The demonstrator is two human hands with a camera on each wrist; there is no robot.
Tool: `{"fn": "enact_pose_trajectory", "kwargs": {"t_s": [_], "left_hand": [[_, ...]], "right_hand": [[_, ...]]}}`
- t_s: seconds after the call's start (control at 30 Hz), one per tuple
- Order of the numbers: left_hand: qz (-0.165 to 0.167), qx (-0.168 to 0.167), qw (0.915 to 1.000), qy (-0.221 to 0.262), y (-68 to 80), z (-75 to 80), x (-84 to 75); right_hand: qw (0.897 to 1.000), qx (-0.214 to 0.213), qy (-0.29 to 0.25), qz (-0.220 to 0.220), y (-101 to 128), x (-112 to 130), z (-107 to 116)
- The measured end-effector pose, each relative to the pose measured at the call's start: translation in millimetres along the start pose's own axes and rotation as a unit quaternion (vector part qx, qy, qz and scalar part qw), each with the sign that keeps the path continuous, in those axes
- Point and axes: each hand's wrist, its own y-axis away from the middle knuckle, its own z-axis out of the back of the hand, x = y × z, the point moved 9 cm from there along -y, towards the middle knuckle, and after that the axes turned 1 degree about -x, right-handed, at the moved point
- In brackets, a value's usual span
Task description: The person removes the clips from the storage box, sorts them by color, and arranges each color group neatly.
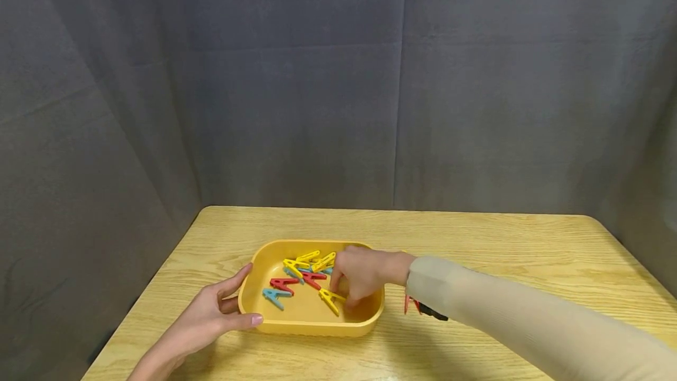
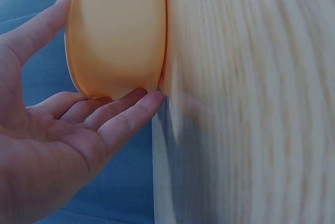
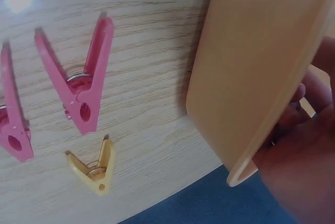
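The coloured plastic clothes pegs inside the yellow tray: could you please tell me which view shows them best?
The head view: the coloured plastic clothes pegs lie in plain sight inside the yellow tray. The left wrist view shows only the tray's outer wall; the right wrist view shows its outside and other pegs on the table.

Light wood-grain bench (image 1: 476,240), rounded corners. Dark grey fabric backdrop (image 1: 296,87) hangs behind and wraps both sides, creased. On the bench outside the tray, seen in the right wrist view: two pink clothespins, one whole (image 3: 78,90), the other cut off by the left frame edge (image 3: 13,122), lying just beside each other. A smaller pale yellow clothespin (image 3: 94,167) lies near them, close to the bench edge. All three lie flat, apart.
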Motion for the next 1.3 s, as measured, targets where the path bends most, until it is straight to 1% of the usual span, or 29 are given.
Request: {"fn": "enact_pose_trajectory", "kwargs": {"t_s": [0.13,0.23,0.4,0.53,0.7,0.83,0.93,0.97,1.07,1.17,1.3], "left_hand": [[0.002,-0.003,1.0,-0.006,-0.4,0.7,0.0],[-0.002,0.001,1.0,0.0,0.0,0.0,-1.0],[-0.002,0.0,1.0,-0.003,1.0,-0.4,-1.2],[0.001,-0.003,1.0,-0.003,1.6,-0.2,-1.0],[0.003,-0.004,1.0,-0.001,1.7,-0.3,0.1],[-0.003,0.0,1.0,0.003,0.8,-1.0,0.3],[-0.008,0.002,1.0,0.006,0.2,-1.0,-0.2],[-0.008,0.002,1.0,0.006,0.2,-0.9,-0.2],[0.0,-0.003,1.0,0.002,0.5,0.4,0.4],[0.005,-0.008,0.9999,-0.003,1.0,1.4,0.8],[0.007,-0.009,0.9999,-0.002,1.6,1.2,1.4]], "right_hand": [[1.0,0.005,-0.008,0.007,-0.6,-1.6,1.3],[1.0,0.013,0.002,0.014,-1.0,-2.6,0.5],[0.999,0.022,0.019,0.025,-3.0,-3.2,-4.5],[0.999,0.026,0.023,0.025,-5.2,-3.3,-8.7],[0.999,0.021,0.025,0.031,-6.5,-0.4,-9.9],[0.999,0.023,0.034,0.021,-4.6,-2.6,-9.2],[0.999,0.032,0.028,0.007,-1.9,-5.1,-8.4],[0.999,0.036,0.019,0.005,-1.1,-5.1,-8.7],[0.999,0.044,-0.003,-0.002,1.1,-3.7,-9.6],[0.999,0.039,-0.016,0.006,2.0,0.8,-10.4],[1.0,0.017,-0.01,0.01,2.0,3.1,-9.2]]}}
